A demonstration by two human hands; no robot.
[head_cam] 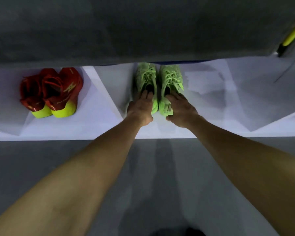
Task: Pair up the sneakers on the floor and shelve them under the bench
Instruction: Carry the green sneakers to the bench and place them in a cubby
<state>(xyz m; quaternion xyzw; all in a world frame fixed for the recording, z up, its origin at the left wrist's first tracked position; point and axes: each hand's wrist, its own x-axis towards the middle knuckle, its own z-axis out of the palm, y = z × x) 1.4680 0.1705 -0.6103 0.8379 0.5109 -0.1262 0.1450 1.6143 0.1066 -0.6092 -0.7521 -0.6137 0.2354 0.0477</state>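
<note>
Bench [143, 28] spans the top w/ a white shelf [211, 103] beneath, split into compartments. Red pair [51, 92] sits in the left compartment, heels toward the front edge. Green pair [158, 82] stands side by side in the middle compartment, toes in under the bench. Probably light, soft mesh uppers, stiffer at heel; the collar/heel looks like the best place to hold. Left hand [140, 108] grips the left shoe's collar, fingers into the opening; right hand [180, 109] likewise on the right shoe. Both heels lie right under the palms.
</note>
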